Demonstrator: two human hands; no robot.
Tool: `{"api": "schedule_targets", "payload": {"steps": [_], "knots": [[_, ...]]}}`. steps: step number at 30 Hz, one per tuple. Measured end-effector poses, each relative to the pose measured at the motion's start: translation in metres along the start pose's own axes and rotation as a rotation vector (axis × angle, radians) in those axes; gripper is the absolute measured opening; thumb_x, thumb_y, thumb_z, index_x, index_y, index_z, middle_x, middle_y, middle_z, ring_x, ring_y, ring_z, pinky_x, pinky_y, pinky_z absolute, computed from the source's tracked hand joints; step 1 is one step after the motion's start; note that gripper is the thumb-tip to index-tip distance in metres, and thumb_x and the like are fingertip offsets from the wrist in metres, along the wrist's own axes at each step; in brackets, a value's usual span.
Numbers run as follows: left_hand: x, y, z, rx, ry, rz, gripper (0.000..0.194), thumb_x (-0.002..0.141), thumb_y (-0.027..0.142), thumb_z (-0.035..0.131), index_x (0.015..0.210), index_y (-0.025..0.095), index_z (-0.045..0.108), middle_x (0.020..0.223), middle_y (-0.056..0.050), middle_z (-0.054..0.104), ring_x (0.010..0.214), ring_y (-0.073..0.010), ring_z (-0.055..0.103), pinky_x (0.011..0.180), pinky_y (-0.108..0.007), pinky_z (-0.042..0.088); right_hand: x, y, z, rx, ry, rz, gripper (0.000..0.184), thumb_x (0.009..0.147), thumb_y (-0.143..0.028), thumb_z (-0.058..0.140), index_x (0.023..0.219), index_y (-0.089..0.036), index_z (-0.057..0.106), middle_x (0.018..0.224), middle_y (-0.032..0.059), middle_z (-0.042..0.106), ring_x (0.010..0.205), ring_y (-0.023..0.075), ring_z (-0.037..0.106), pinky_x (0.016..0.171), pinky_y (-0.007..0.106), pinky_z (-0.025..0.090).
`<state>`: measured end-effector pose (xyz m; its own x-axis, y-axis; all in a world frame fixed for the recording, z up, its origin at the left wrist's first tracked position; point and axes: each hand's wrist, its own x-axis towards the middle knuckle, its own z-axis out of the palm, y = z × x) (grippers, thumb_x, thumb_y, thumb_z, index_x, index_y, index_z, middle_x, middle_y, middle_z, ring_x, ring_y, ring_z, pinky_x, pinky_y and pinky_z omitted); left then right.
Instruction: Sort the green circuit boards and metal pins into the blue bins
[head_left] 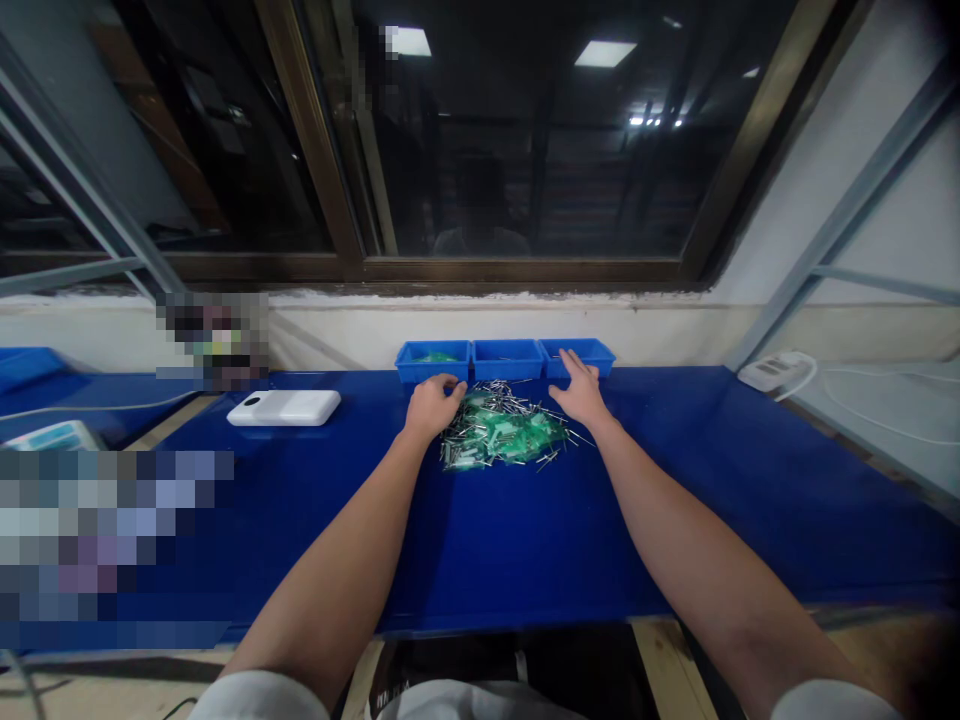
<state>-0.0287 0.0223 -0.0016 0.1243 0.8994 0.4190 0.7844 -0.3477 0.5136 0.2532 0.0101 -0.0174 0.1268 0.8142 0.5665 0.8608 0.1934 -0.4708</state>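
Observation:
A heap of small green plastic parts mixed with thin metal pins (504,428) lies on the blue table mat (480,540). My left hand (433,402) rests at the heap's left edge with its fingers curled; what they hold, if anything, is hidden. My right hand (580,388) lies at the heap's right edge, fingers stretched out flat toward the right blue bin (592,352). Behind the heap stand the left bin (433,359), with green parts in it, and the middle bin (508,357).
A white flat device (284,407) lies on the mat to the left. A white power strip (776,370) with a cable sits at the far right. A dark window fills the wall behind. Blurred patches cover the left side.

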Motion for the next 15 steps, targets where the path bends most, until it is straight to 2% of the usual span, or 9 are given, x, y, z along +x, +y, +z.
{"api": "schedule_targets", "payload": {"steps": [3, 5, 7, 11, 15], "knots": [[-0.001, 0.000, 0.001, 0.004, -0.026, 0.026, 0.040, 0.084, 0.048, 0.045, 0.104, 0.019, 0.065, 0.109, -0.007, 0.066, 0.103, -0.0233, 0.059, 0.091, -0.031, 0.043, 0.000, -0.006, 0.000, 0.045, 0.033, -0.038, 0.043, 0.070, -0.022, 0.056, 0.112, -0.016, 0.061, 0.113, 0.0111, 0.060, 0.106, 0.0248, 0.050, 0.094, 0.040, 0.036], [-0.001, 0.000, 0.002, 0.012, -0.048, 0.029, 0.045, 0.085, 0.051, 0.043, 0.107, 0.019, 0.064, 0.113, -0.008, 0.064, 0.107, -0.0243, 0.057, 0.093, -0.033, 0.042, -0.001, -0.011, -0.001, 0.051, -0.027, -0.031, 0.026, 0.071, -0.024, 0.055, 0.093, -0.017, 0.067, 0.090, 0.0073, 0.065, 0.091, 0.0217, 0.054, 0.088, 0.036, 0.040], [-0.001, -0.001, 0.004, 0.019, -0.069, 0.032, 0.048, 0.085, 0.053, 0.042, 0.110, 0.018, 0.062, 0.115, -0.009, 0.063, 0.109, -0.0246, 0.056, 0.094, -0.033, 0.041, -0.004, -0.015, 0.000, 0.027, -0.132, -0.016, 0.021, 0.070, -0.029, 0.058, 0.085, -0.019, 0.068, 0.079, 0.0046, 0.063, 0.082, 0.0197, 0.055, 0.082, 0.033, 0.041], [-0.001, -0.002, 0.006, 0.035, -0.089, 0.038, 0.051, 0.085, 0.055, 0.041, 0.112, 0.017, 0.061, 0.116, -0.011, 0.062, 0.110, -0.0247, 0.055, 0.095, -0.034, 0.040, -0.010, -0.021, 0.003, -0.017, -0.304, -0.002, 0.025, 0.069, -0.039, 0.062, 0.083, -0.020, 0.069, 0.081, 0.0057, 0.064, 0.080, 0.0191, 0.056, 0.074, 0.029, 0.042], [-0.001, -0.002, 0.008, 0.040, -0.093, 0.053, 0.049, 0.086, 0.052, 0.040, 0.111, 0.016, 0.061, 0.115, -0.011, 0.062, 0.109, -0.0242, 0.055, 0.096, -0.033, 0.039, -0.013, -0.024, 0.006, 0.024, -0.357, 0.005, 0.015, 0.074, -0.032, 0.058, 0.073, -0.021, 0.068, 0.078, 0.0047, 0.067, 0.075, 0.0173, 0.059, 0.069, 0.027, 0.042]]}}
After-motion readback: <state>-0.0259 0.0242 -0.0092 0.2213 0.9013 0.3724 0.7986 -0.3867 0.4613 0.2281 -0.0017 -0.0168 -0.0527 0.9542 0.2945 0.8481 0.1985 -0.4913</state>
